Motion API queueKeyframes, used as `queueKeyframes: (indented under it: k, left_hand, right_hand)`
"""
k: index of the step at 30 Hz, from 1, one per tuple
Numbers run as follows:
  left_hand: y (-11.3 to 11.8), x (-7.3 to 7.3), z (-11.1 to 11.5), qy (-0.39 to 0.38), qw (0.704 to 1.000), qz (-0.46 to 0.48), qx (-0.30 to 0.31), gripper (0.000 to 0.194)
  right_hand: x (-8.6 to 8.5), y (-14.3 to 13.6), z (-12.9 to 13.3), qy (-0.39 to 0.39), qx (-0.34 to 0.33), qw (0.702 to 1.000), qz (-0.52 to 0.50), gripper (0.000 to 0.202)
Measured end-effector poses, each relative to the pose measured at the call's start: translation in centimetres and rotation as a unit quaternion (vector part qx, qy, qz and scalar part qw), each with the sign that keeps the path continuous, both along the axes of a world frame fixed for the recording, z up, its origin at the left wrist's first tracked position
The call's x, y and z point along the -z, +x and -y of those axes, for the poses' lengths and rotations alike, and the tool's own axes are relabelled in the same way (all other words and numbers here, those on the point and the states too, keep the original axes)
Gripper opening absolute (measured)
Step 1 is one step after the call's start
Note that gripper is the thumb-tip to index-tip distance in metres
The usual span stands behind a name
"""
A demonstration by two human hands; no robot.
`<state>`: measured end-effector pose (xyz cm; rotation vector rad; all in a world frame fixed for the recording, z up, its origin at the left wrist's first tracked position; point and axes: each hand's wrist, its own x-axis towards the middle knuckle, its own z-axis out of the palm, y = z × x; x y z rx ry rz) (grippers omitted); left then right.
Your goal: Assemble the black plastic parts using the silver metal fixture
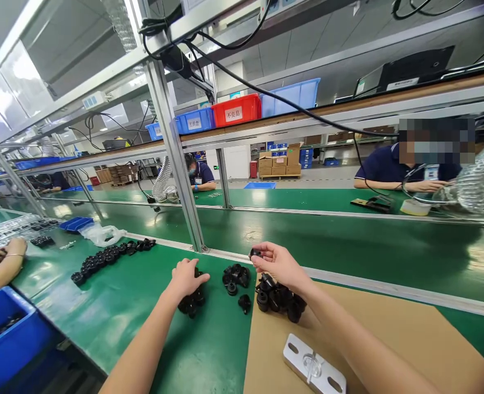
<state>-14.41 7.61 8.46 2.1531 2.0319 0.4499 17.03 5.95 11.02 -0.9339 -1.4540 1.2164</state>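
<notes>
My right hand (pixel 277 265) pinches a small black part (pixel 255 253) between thumb and fingers, above a pile of black parts (pixel 280 300) on the brown cardboard (pixel 373 328). My left hand (pixel 188 279) has its thumb and fingers apart and rests over another black pile (pixel 191 304) on the green table (pixel 209 350), partly hiding it. Between the hands lie a small cluster of black parts (pixel 235 275) and one single part (pixel 244 303). A silver metal block (pixel 314 365) with two oval slots and a round centre recess lies near the cardboard's front.
At left are a long row of black parts (pixel 106 258), a plastic bag (pixel 102 234), a blue bin (pixel 10 323) and another person's hands (pixel 10 251). A metal post (pixel 176 148) rises beyond my hands. More people sit across the table.
</notes>
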Motion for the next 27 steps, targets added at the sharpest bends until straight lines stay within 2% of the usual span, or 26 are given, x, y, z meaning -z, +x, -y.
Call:
queueKeyframes:
  k: [3, 9, 13, 18, 21, 24, 27]
  left_hand:
    - [-0.1, 0.5, -0.4, -0.035, 0.999, -0.009, -0.017, 0.068]
    - [1.5, 0.3, 1.2, -0.064, 0.996, -0.011, 0.054, 0.060]
    - [2.4, 0.2, 2.3, -0.061, 0.994, -0.017, 0.086, 0.070]
    - [4.3, 0.9, 3.4, -0.042, 0.992, -0.046, 0.109, 0.084]
    - [5.1, 1.4, 4.0, -0.023, 0.990, -0.070, 0.119, 0.081]
    - [5.4, 1.8, 4.4, 0.001, 0.990, -0.101, 0.095, 0.077]
    - [5.5, 2.3, 4.6, 0.017, 0.989, -0.123, 0.081, 0.054]
  right_hand:
    - [-0.4, 0.4, 0.0, -0.002, 0.004, 1.000, -0.015, 0.068]
    - [-0.5, 0.9, -0.1, 0.005, 0.004, 1.000, -0.022, 0.064]
    - [-0.5, 0.9, -0.1, 0.020, -0.027, 0.999, -0.023, 0.064]
    - [-0.4, 0.9, 0.2, 0.007, -0.054, 0.998, -0.023, 0.063]
    - [-0.3, 1.1, 0.1, -0.006, -0.066, 0.997, -0.044, 0.065]
    - [-0.2, 1.5, -0.2, -0.030, -0.099, 0.991, -0.087, 0.065]
    - [-0.2, 1.9, -0.3, -0.063, -0.134, 0.981, -0.127, 0.062]
